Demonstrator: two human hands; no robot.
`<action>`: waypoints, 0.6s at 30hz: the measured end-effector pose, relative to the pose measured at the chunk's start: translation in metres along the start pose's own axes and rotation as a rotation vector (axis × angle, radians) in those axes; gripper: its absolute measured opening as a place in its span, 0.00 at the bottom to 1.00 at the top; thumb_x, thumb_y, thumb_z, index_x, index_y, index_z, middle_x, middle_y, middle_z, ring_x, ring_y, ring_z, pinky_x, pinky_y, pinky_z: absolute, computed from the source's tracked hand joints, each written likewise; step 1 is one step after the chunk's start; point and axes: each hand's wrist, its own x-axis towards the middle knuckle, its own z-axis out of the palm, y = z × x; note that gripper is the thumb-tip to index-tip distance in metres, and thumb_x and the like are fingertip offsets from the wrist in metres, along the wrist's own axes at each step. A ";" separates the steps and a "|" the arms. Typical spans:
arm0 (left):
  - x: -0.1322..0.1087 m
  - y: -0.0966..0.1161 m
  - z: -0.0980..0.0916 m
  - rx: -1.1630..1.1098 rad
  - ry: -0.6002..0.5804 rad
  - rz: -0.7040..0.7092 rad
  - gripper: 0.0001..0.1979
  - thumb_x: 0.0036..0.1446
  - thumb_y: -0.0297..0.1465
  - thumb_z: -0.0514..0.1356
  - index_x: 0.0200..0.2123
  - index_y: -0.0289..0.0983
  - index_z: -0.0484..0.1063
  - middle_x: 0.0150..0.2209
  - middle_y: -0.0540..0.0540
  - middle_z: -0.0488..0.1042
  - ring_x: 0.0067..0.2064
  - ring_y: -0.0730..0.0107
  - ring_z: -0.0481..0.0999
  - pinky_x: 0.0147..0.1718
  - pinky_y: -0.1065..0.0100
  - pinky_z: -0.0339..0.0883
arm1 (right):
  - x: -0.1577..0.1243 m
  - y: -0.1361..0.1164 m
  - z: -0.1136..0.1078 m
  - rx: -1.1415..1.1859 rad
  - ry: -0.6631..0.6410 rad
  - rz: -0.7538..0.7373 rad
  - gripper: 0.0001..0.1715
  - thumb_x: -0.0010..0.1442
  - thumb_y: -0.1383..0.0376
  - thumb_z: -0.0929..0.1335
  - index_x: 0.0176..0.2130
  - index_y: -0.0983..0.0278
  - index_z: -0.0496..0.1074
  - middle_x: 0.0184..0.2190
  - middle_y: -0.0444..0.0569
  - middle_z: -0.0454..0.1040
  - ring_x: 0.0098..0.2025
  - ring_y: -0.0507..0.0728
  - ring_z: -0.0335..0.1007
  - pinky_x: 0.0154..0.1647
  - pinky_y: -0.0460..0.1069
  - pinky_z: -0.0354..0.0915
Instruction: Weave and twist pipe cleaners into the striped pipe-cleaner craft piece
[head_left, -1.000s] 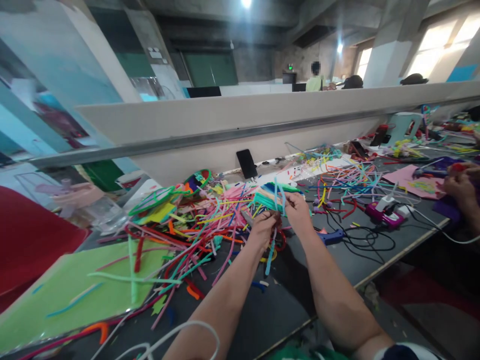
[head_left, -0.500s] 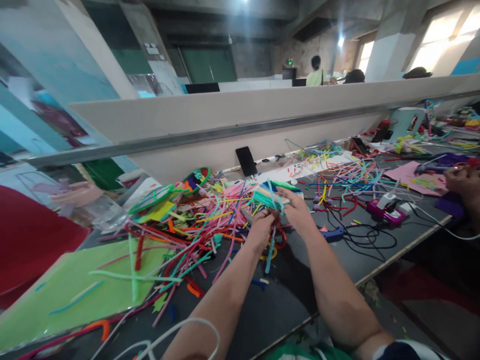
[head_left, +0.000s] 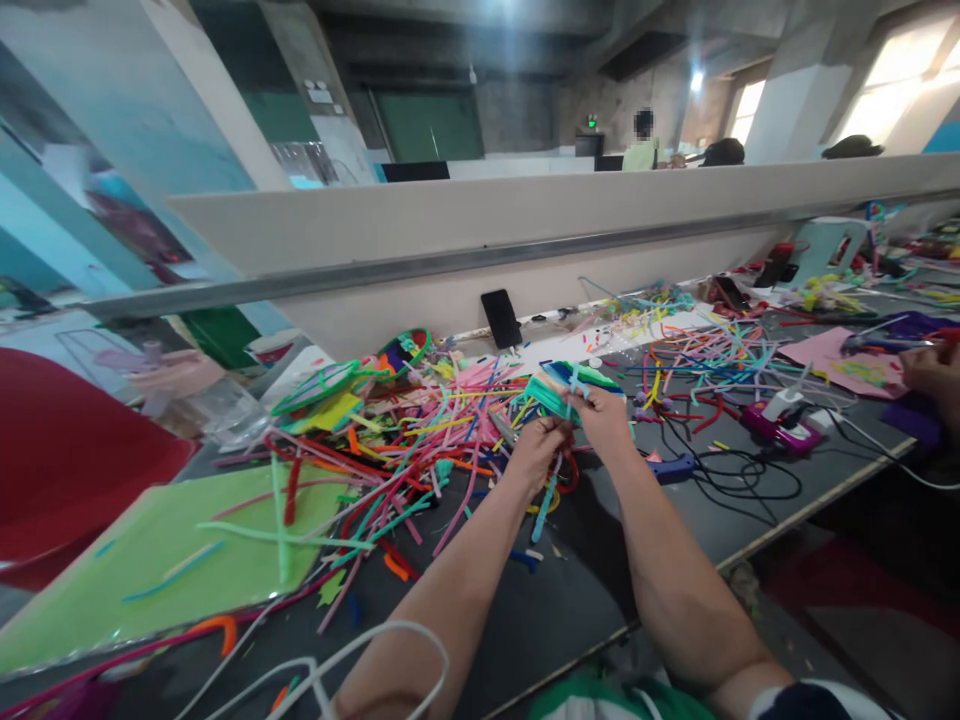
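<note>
Over the dark table, both hands are around a striped piece (head_left: 551,398) of fuzzy pipe cleaners in teal, green, blue and peach. My right hand (head_left: 606,418) is closed, its thumb and fingers pinching a light blue pipe cleaner (head_left: 574,380) that crosses the piece. Just left and below, my left hand (head_left: 538,448) is also closed, its fingertips gathered at the lower edge of the work. A light blue tail (head_left: 545,510) hangs down below the fingers. What exactly lies between the left fingertips is hidden.
Loose pipe cleaners (head_left: 442,425) heap up to the left, beside a green sheet (head_left: 187,560). A phone (head_left: 500,318) leans on the partition. A blue-handled tool (head_left: 671,468), black cables and a magenta power strip (head_left: 780,430) lie right. Another person's hand (head_left: 930,368) shows at far right.
My right fingers have drawn in and down, from spread along the piece to pinching the light blue pipe cleaner. The whole view has shifted slightly; my left hand keeps its closed grip.
</note>
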 end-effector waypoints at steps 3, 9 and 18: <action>0.000 0.004 0.001 -0.039 0.003 -0.028 0.10 0.43 0.34 0.65 0.22 0.34 0.70 0.18 0.51 0.67 0.18 0.77 0.63 0.19 0.73 0.52 | 0.000 -0.002 -0.001 0.039 0.063 0.048 0.12 0.55 0.58 0.65 0.33 0.60 0.77 0.24 0.43 0.75 0.25 0.55 0.67 0.28 0.49 0.63; 0.000 0.010 0.003 -0.217 0.011 -0.120 0.09 0.38 0.30 0.67 0.21 0.33 0.69 0.19 0.50 0.67 0.19 0.78 0.63 0.20 0.73 0.55 | -0.004 -0.013 -0.002 0.063 0.046 0.057 0.13 0.56 0.57 0.63 0.32 0.61 0.73 0.14 0.40 0.66 0.16 0.52 0.60 0.21 0.47 0.59; -0.004 0.010 0.006 -0.259 0.006 -0.173 0.12 0.40 0.32 0.69 0.21 0.33 0.68 0.18 0.51 0.66 0.18 0.80 0.62 0.20 0.74 0.55 | -0.005 -0.011 0.001 0.136 0.030 0.062 0.10 0.56 0.59 0.63 0.30 0.61 0.70 0.15 0.40 0.65 0.17 0.53 0.63 0.23 0.48 0.62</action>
